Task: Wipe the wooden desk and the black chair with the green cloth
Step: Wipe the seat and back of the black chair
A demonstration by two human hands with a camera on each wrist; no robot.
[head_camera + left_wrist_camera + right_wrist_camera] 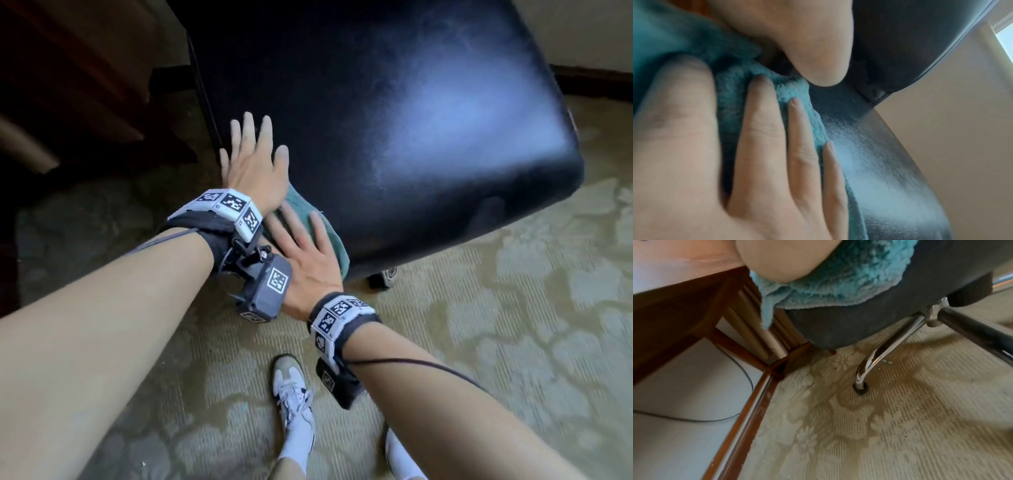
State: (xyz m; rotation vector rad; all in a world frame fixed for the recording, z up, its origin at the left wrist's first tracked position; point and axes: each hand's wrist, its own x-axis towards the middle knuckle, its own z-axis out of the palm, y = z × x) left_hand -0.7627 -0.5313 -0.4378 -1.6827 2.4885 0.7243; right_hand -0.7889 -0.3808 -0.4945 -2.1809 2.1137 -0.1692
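The black chair (411, 137) stands in front of me, its padded seat shiny. A green cloth (305, 205) lies on the seat's near left corner and hangs over the edge. My right hand (298, 240) lies flat on the cloth with straight fingers, pressing it down. My left hand (255, 150) rests flat on the seat just beyond, fingers spread, its wrist crossing over the right hand. The left wrist view shows the right hand's fingers (793, 113) on the cloth (731, 87). In the right wrist view the cloth (849, 272) drapes over the seat edge (859, 321). The wooden desk (85, 68) is at the upper left.
A chrome chair leg (879, 353) stands on patterned carpet (479, 342). The desk's wooden legs (748, 318) and a baseboard (748, 402) run along the white wall, where a black cable (744, 373) hangs. My white shoes (294, 394) are below my arms.
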